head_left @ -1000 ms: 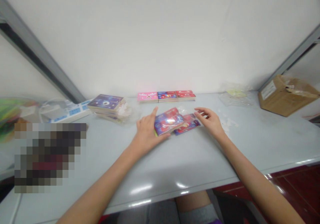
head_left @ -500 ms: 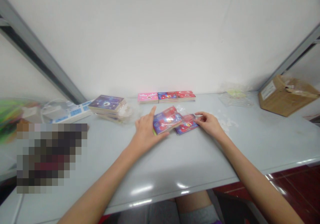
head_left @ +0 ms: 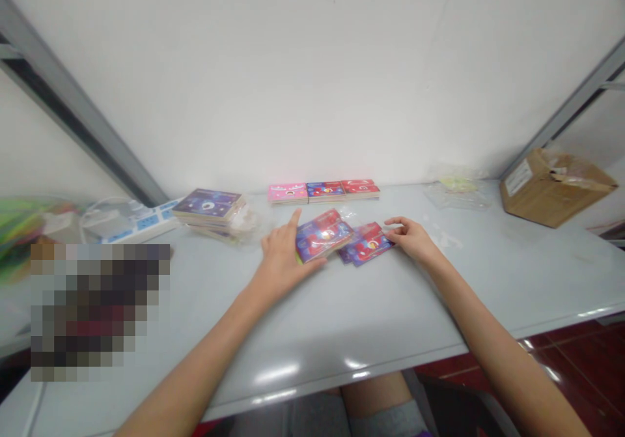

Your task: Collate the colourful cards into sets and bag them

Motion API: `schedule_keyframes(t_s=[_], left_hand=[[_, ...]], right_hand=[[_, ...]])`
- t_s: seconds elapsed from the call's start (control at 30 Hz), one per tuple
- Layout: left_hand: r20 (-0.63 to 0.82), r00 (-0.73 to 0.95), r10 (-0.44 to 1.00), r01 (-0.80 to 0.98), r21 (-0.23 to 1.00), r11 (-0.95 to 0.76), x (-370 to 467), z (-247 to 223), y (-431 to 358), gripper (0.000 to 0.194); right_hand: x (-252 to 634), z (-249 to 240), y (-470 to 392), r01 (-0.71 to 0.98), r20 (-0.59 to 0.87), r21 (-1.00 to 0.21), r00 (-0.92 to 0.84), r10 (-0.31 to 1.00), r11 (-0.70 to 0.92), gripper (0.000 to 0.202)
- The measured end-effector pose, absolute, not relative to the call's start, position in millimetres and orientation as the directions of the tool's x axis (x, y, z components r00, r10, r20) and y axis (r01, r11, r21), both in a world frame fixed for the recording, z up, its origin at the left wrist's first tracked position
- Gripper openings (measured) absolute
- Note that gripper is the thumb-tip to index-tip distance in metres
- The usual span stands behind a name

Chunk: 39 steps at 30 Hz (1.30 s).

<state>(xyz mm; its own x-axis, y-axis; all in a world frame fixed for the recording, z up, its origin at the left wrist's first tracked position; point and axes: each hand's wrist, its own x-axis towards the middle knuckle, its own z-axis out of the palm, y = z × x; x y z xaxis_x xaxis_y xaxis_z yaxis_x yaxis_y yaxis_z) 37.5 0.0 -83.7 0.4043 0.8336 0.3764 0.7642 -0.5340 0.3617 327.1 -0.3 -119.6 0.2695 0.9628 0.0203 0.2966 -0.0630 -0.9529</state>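
Observation:
My left hand [head_left: 280, 254] grips a pack of blue and red printed cards [head_left: 322, 236] in a clear plastic bag, thumb along the near edge and index finger at the far edge. From the bag's right end stick out loose printed cards [head_left: 370, 243] of the same blue and red design, slightly fanned on the table. My right hand [head_left: 410, 236] pinches the outermost card at its right edge between thumb and fingers. How many cards remain inside the bag cannot be made out.
Behind the hands, a row of pink, blue and red card stacks [head_left: 323, 190] lies by the wall. Left stands a bagged stack of dark blue cards [head_left: 208, 206] beside a power strip [head_left: 141, 221]. A clear bag [head_left: 456, 193] and a cardboard box [head_left: 551, 189] sit at the right.
My right hand has shifted a little to the right with the outer card, which now juts further from the bag and from the card under it. My left hand keeps its grip.

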Motion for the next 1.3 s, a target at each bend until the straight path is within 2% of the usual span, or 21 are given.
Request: schedule_keyframes(t_s=[0.13, 0.23, 0.33, 0.43, 0.67, 0.9, 1.3], left_hand=[[0.370, 0.408, 0.834, 0.780, 0.334, -0.530, 37.7, -83.0, 0.5, 0.096], [0.376, 0.420, 0.826, 0.790, 0.297, -0.537, 36.8, -82.3, 0.9, 0.096], [0.395, 0.444, 0.804, 0.783, 0.265, -0.563, 35.5, -82.4, 0.9, 0.096], [0.399, 0.482, 0.780, 0.759, 0.253, -0.599, 35.4, -82.7, 0.2, 0.096], [0.387, 0.509, 0.769, 0.742, 0.255, -0.620, 37.6, -82.5, -1.6, 0.095], [0.390, 0.498, 0.774, 0.738, 0.278, -0.615, 36.6, -82.9, -2.5, 0.096], [0.345, 0.564, 0.750, 0.697, 0.289, -0.657, 36.8, -82.0, -2.1, 0.098]], right_hand=[[332.6, -104.3, -3.0, -0.024, -0.055, -0.998, 0.316, 0.947, -0.050, 0.033], [341.1, -93.7, -3.2, -0.238, -0.037, -0.968, 0.431, 0.902, 0.074, 0.033], [344.7, -89.1, -2.7, -0.338, -0.010, -0.921, 0.518, 0.855, 0.194, 0.031], [339.0, -90.6, -2.6, -0.341, -0.005, -0.919, 0.510, 0.860, 0.197, 0.029], [314.2, -96.5, -5.1, -0.280, 0.024, -0.950, 0.371, 0.928, 0.136, 0.030], [317.5, -96.8, -4.6, -0.218, 0.063, -0.959, 0.456, 0.888, 0.180, 0.028], [317.6, -96.4, -4.8, -0.241, 0.086, -0.951, 0.394, 0.915, 0.194, 0.027]])
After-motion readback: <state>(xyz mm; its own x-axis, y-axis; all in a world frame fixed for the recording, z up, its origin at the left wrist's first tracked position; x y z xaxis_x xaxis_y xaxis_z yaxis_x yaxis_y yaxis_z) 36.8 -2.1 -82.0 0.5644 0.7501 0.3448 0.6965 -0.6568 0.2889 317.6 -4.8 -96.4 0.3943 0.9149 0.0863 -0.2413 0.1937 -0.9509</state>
